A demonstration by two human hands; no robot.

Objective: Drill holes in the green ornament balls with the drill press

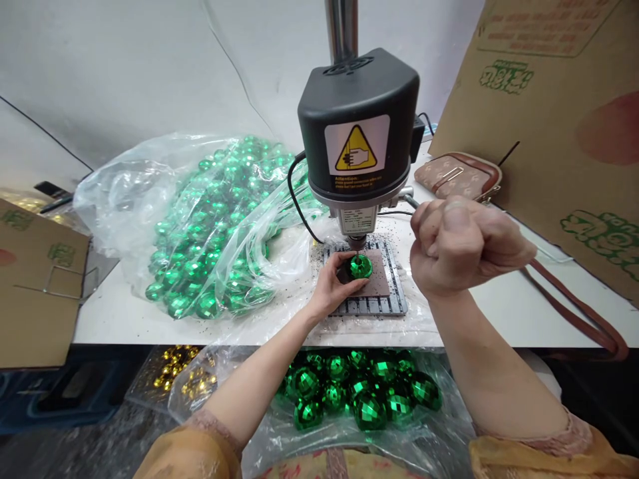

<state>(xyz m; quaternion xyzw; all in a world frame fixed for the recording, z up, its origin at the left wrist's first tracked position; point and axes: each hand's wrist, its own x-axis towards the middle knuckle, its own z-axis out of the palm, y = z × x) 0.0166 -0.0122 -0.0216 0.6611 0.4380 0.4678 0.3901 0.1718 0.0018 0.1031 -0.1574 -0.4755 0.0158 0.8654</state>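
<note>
- Here, left hand [333, 287] pinches a small green faceted plastic bauble [360, 266] on the drill plate, under the bit.
- Right hand [462, 246] fisted round the lever.
- Bauble likely light, hollow, slick, crushable; grip its sides.

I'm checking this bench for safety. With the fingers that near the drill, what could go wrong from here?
1. The left hand pinches the green ball right under the drill bit; a slip could catch the fingers.
2. The ball is round and faceted, steadied only by that grip on the brown pad, so it might spin or jump.
3. The right hand is fisted around the feed lever; a hard pull could crack the ball.
</note>
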